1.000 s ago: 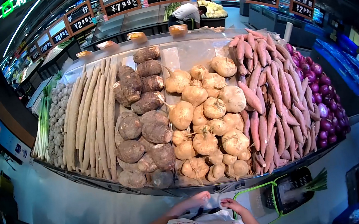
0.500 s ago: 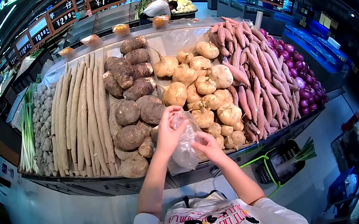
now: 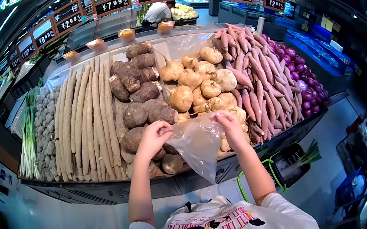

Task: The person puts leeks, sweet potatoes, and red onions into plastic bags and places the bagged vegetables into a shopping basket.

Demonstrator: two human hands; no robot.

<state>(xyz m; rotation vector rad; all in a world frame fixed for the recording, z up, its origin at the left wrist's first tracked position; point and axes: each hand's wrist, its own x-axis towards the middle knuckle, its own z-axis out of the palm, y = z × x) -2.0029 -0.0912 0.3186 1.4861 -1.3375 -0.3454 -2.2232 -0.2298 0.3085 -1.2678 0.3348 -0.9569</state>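
A clear plastic bag (image 3: 200,147) hangs between my two hands, its top edge stretched wide and its lower end narrowing to a point over the stall's front edge. My left hand (image 3: 154,136) pinches the bag's upper left corner, in front of the brown taro roots (image 3: 135,115). At the upper right corner, my right hand (image 3: 228,122) grips the bag's rim with closed fingers. Round tan jicama (image 3: 181,98) are heaped just behind the bag, partly covered by it and by my right hand.
Long yams (image 3: 86,123), small grey taros (image 3: 46,129) and green onions (image 3: 29,131) fill the stall's left. Sweet potatoes (image 3: 263,84) and red onions (image 3: 301,70) lie right. A black basket (image 3: 289,167) with green handles stands on the floor. A person (image 3: 159,12) bends beyond the stall.
My hands have moved apart, drawing the crumpled bag out wide between them. My left hand has come down and left; my right has risen and shifted right.
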